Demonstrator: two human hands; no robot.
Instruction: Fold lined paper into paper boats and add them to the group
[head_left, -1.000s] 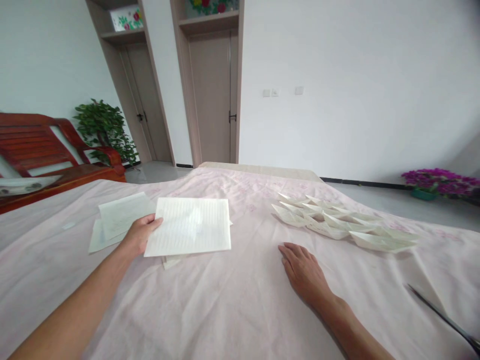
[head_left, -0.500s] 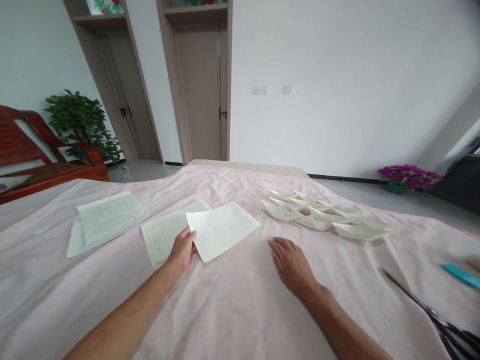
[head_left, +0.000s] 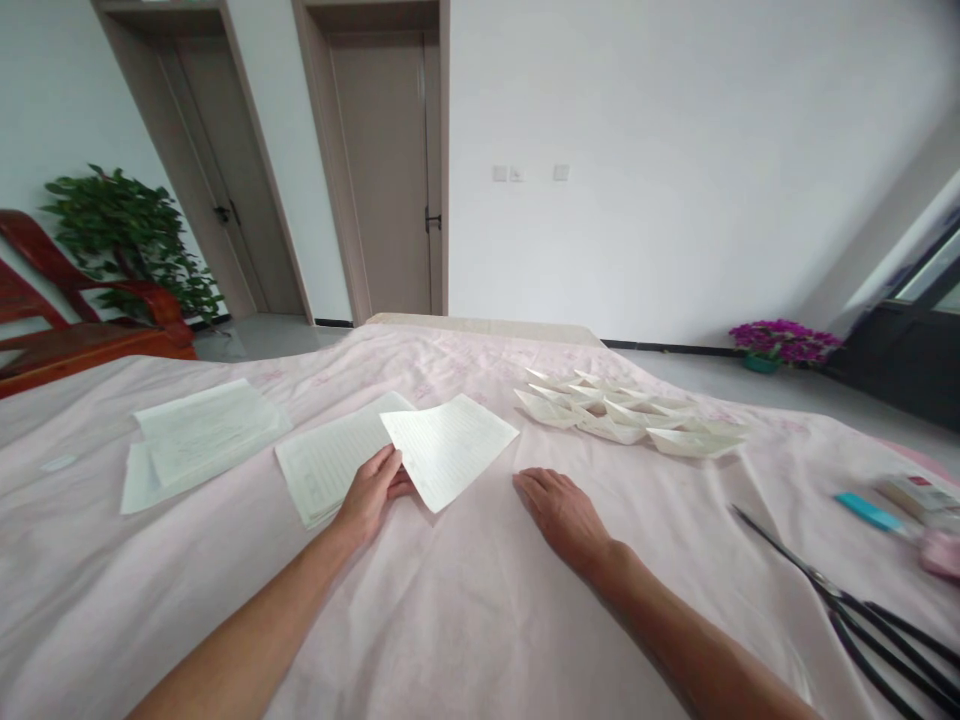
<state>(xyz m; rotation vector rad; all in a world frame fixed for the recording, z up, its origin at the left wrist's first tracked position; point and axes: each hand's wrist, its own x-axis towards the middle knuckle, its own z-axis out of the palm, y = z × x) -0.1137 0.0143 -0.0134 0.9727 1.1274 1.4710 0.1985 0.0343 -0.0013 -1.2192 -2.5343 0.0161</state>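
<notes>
My left hand pinches the left edge of a lined sheet of paper, thumb on top and fingers beneath. The sheet is tilted a little above the pink cloth. Behind that hand lies a stack of lined paper, partly covered by the held sheet. My right hand rests palm down on the cloth, fingers stretched out and holding nothing. Beyond it stand several folded paper boats in close rows.
Loose thin sheets lie at the left of the cloth-covered table. Black-handled scissors lie at the right, points towards the middle. Past them are a blue stick-like object and a small box. A wooden chair stands at far left.
The held sheet has turned slightly, and my left fingers have shifted beneath its edge. My view has swung a little to the right, bringing the small box into sight.
</notes>
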